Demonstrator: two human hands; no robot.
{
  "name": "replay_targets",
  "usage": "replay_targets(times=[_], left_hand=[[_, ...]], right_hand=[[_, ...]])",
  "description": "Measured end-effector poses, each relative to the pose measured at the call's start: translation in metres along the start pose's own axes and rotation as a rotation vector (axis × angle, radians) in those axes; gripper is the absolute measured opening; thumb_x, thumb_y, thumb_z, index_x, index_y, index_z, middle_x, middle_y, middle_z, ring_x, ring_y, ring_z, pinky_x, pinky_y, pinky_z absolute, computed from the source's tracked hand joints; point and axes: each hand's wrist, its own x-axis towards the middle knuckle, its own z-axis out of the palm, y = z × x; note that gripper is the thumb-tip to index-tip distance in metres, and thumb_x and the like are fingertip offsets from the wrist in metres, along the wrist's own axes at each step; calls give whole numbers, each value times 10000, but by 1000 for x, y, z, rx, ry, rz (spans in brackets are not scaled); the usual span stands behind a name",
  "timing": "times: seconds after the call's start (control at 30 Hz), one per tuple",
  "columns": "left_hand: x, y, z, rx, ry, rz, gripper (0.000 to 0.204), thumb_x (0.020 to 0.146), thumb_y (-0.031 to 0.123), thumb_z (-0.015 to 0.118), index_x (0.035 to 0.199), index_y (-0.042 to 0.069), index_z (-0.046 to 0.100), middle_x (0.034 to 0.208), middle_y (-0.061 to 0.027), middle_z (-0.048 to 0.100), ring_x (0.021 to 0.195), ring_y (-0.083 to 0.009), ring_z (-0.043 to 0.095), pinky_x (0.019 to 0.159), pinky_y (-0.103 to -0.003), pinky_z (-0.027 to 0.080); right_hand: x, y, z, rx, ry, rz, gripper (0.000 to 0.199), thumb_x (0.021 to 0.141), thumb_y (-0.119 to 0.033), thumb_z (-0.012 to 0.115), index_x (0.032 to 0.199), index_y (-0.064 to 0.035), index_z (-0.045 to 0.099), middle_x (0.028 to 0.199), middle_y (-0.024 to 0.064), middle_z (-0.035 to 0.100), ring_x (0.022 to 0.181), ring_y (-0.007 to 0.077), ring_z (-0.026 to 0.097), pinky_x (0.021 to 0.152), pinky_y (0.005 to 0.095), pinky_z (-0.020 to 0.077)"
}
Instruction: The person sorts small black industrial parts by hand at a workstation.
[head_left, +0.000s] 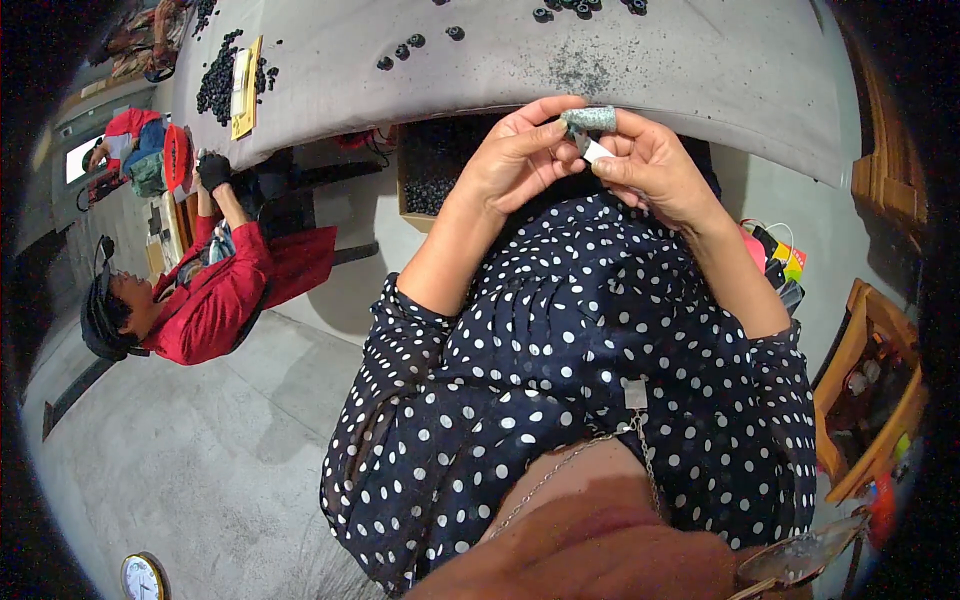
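My left hand (527, 155) is raised over my lap near the table edge. Its thumb and index finger are pinched together by the tip of a speckled grey-green sleeve (590, 119); whatever they hold is too small to name. The sleeve covers the index finger of my right hand (655, 168), which points left. Below the sleeve, my right thumb and fingers close on a small white flat tool (597, 151), its other end partly hidden between the hands. Small black round parts (455, 33) lie on the table beyond.
The grey-covered table (330, 60) has dark crumbs, a heap of black parts (218, 85) and a yellow-edged tray (245, 88). A box of black pieces (428, 195) stands under it. A person in red (215, 300) sits at left. A wooden chair (870, 390) is at right.
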Motion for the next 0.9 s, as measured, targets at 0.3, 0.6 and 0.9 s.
replay_targets(times=[0.3, 0.6, 0.9], left_hand=[[-1, -4, -2, 40, -23, -24, 440, 844, 118, 630, 1242, -5, 487, 974, -49, 607, 770, -116, 575, 751, -319, 529], [0, -12, -6, -68, -48, -7, 464, 840, 103, 628, 1259, -10, 465, 1040, -76, 600, 754, -118, 573, 775, -340, 533], [-1, -12, -1, -104, -45, 6, 490, 837, 105, 634, 1278, 0, 448, 1045, -67, 595, 718, -86, 533, 794, -324, 513]], right_hand=[[-1, 0, -6, 60, -35, 49, 314, 849, -139, 634, 1137, -29, 575, 755, -16, 621, 445, -14, 414, 362, 120, 278], [2, 3, -8, 4, 15, 41, 280, 845, -152, 639, 1091, -26, 601, 680, -31, 576, 443, -12, 422, 358, 124, 285], [-2, -4, 1, 20, -11, 14, 303, 832, -176, 663, 1085, -29, 582, 658, -47, 538, 447, -2, 425, 365, 131, 284]])
